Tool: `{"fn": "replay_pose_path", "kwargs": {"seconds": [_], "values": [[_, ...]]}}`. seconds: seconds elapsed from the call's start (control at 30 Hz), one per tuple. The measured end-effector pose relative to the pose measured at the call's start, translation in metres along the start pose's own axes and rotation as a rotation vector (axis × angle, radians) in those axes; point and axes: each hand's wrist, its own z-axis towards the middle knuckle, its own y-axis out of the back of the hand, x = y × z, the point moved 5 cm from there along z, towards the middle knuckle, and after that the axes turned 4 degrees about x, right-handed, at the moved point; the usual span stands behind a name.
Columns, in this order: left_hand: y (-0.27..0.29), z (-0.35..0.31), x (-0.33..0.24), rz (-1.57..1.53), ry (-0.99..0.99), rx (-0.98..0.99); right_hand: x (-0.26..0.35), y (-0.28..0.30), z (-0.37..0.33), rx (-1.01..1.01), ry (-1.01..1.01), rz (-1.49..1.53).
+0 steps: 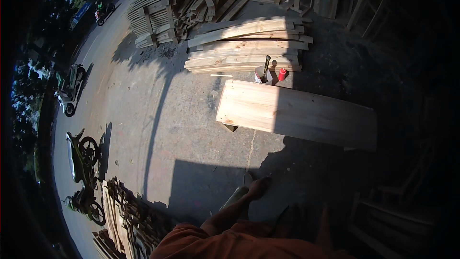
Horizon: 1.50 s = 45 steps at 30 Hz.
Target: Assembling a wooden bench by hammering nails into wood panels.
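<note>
My left hand [258, 188] hangs low beside my leg, above the shaded ground. Its fingers are too dark to make out, and I see nothing clearly held in it. On my right, a forearm [325, 225] fades into deep shadow, so the hand's fingers do not show. Ahead lies a wide pale wooden panel [249, 107], half sunlit and half shaded, raised on a wooden support [230, 127]. Behind its far edge stand a white container [262, 75] with a dark handle [267, 61] sticking up and a small red bottle [282, 73]. Both hands are apart from the panel.
Stacked planks [244, 48] lie beyond the panel, with a taller timber pile [153, 7] farther back. Wood offcuts [117, 216] sit at the near left. Motorcycles [82, 161] line the road [84, 84] at left. Wooden frames [369, 5] stand at the far right.
</note>
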Motion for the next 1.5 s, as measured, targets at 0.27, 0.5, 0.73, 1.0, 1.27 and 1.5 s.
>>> {"fn": "replay_pose_path", "kwargs": {"seconds": [0.27,0.5,0.73,1.0,1.27,1.5], "values": [[0.319,-0.053,0.238,-0.376,0.569,-0.416,0.126,-0.548,-0.106,0.713,0.381,-0.609],[0.378,-0.094,0.343,-0.109,0.802,-0.564,0.173,-0.761,-0.092,0.584,0.128,-0.646],[0.451,0.003,0.400,-0.084,0.942,-0.334,0.300,-0.912,-0.061,0.456,0.319,-0.448],[0.607,0.403,0.381,-0.240,0.404,-0.241,0.416,-0.974,0.116,0.154,0.638,-0.592],[0.449,0.816,0.365,-0.080,0.151,0.370,0.537,-1.070,0.294,-0.226,0.995,-0.645],[0.241,0.896,0.302,-0.574,0.677,0.799,0.496,-1.085,0.367,-0.361,0.729,-0.942]]}}
